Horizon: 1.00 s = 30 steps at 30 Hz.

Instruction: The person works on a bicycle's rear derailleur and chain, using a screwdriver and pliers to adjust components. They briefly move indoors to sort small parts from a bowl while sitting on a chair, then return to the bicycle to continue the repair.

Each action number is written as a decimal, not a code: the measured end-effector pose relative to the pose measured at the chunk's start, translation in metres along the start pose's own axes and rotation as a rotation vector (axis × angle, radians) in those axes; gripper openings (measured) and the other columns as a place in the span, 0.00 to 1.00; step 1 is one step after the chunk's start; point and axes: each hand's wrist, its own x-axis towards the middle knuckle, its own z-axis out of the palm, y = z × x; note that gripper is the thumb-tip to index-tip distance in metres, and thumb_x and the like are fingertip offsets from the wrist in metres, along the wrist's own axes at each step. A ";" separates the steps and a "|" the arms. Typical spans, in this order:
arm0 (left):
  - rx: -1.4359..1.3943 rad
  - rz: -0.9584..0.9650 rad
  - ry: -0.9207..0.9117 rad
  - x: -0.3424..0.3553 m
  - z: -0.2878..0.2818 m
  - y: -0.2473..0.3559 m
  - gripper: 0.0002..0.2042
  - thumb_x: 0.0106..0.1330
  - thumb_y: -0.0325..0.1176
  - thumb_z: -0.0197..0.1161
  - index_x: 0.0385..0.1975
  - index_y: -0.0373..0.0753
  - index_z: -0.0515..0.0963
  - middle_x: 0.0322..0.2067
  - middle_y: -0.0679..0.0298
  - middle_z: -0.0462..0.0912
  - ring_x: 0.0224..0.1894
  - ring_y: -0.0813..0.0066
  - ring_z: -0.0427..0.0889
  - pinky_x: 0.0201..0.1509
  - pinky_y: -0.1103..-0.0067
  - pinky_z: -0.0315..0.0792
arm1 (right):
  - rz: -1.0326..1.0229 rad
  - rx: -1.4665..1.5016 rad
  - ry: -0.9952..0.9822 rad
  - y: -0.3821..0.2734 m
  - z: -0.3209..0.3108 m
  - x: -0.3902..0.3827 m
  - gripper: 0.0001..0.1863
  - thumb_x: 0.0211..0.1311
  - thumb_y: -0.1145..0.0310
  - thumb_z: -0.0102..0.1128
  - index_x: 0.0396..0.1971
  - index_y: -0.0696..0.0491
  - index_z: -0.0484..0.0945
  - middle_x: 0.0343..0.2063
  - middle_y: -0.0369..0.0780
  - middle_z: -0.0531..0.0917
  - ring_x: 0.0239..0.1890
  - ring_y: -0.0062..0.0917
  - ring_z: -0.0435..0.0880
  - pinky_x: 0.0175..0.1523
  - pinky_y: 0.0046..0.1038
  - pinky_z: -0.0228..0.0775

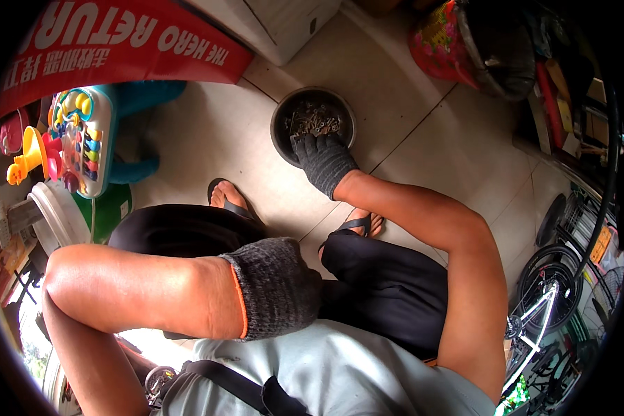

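A round metal bowl [277, 136] stands on the floor in front of my feet, with a heap of small screws and bolts [315, 118] in it. My right hand [322, 163], in a dark grey knitted glove, reaches over the near rim. Its fingers are stretched and somewhat apart, with the tips at the near side of the heap. Close to my body, above my lap, is my left hand [277, 288] in a matching glove with an orange cuff edge. The back of that hand faces up and its fingers are hidden, so any held thing is out of sight.
My sandalled feet [232, 197] flank the near floor. A colourful toy keyboard [90, 145] stands at left under a red banner [139, 48]. A white box [277, 24] is behind the bowl, a floral red container [440, 45] far right, and a bicycle wheel [551, 288] at right.
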 end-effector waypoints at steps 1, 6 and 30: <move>0.002 -0.015 -0.004 0.000 0.001 0.001 0.04 0.56 0.27 0.66 0.27 0.38 0.87 0.31 0.59 0.88 0.35 0.59 0.90 0.39 0.68 0.82 | -0.001 -0.003 -0.009 -0.002 -0.003 0.000 0.31 0.66 0.65 0.51 0.68 0.60 0.68 0.51 0.51 0.79 0.49 0.41 0.81 0.55 0.46 0.70; 0.021 0.044 -0.034 0.000 -0.006 -0.005 0.04 0.56 0.27 0.66 0.28 0.37 0.87 0.31 0.58 0.88 0.35 0.59 0.90 0.39 0.68 0.82 | 0.043 -0.058 0.022 -0.005 -0.005 -0.010 0.32 0.66 0.65 0.51 0.69 0.61 0.67 0.51 0.53 0.78 0.49 0.44 0.80 0.56 0.47 0.70; -0.016 0.023 0.012 -0.001 0.011 -0.003 0.04 0.54 0.26 0.65 0.26 0.35 0.86 0.28 0.55 0.87 0.33 0.57 0.90 0.37 0.66 0.82 | -0.105 -0.036 -0.118 0.007 -0.015 0.018 0.32 0.63 0.60 0.55 0.67 0.59 0.71 0.65 0.53 0.73 0.65 0.45 0.73 0.66 0.49 0.65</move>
